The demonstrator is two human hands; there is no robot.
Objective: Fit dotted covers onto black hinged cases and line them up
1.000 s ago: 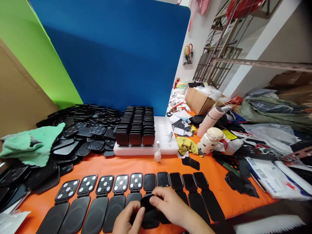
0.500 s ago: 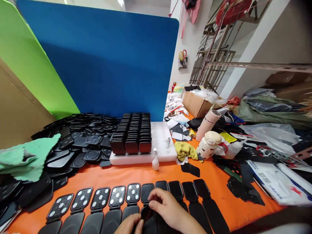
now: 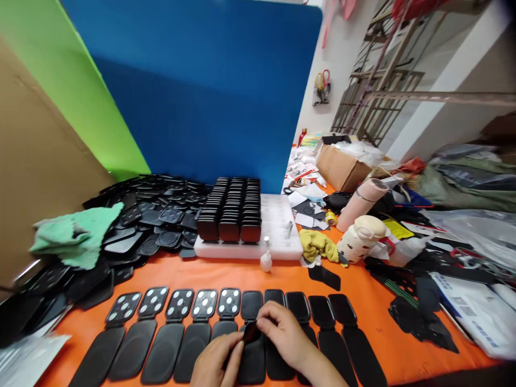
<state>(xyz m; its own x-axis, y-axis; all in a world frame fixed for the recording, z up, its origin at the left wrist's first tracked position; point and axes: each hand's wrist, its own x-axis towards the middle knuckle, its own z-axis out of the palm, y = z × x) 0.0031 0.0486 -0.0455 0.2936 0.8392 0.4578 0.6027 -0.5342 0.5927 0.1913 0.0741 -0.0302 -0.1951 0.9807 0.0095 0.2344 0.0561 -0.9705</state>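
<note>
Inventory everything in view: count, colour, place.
Held piece: one, black, bottom centre
Table: one, orange, below
Hinged pieces: ten, black, table row; left five white-dotted
Tray: one, white, middle
Stacks: three, black, on tray
Pile: one, mostly black, left
Dropper bottle: one, whitish, before tray
Towel: one, green, left
Rag: one, yellow, beside tray
Flasks: two, pink and white, right
Box: one, brown, back right
Boards: three, blue, green, brown, back and left
Clutter: uncounted, mixed, right
Left hand: one, bare, bottom centre
Right hand: one, bare, beside it
</note>
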